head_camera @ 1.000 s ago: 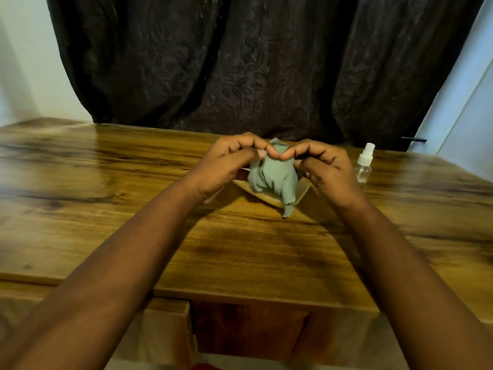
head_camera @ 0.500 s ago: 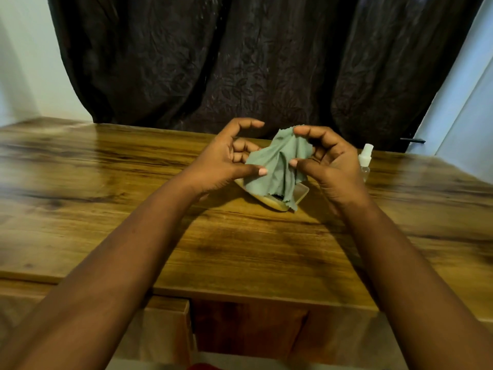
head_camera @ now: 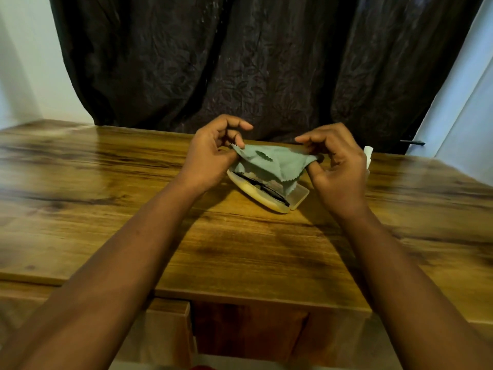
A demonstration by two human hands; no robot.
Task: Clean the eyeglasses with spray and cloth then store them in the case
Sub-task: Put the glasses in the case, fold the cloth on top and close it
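A grey-green cleaning cloth (head_camera: 277, 162) is stretched between my two hands above the table. My left hand (head_camera: 210, 158) pinches its left corner and my right hand (head_camera: 338, 166) pinches its right corner. Below the cloth lies an open beige glasses case (head_camera: 298, 197) on the wooden table (head_camera: 133, 196). Black-framed eyeglasses (head_camera: 264, 186) lie inside the case, partly hidden by the hanging cloth. A small spray bottle (head_camera: 368, 154) with a white top stands behind my right hand, mostly hidden.
A dark curtain (head_camera: 240, 62) hangs behind the table's far edge. A pale wall and door (head_camera: 466, 89) with a dark handle are at the right. The table's front edge runs across the lower part of the view.
The cloth was bunched between my fingertips and has been pulled open sideways. My hands have moved apart, and the case with the eyeglasses shows beneath.
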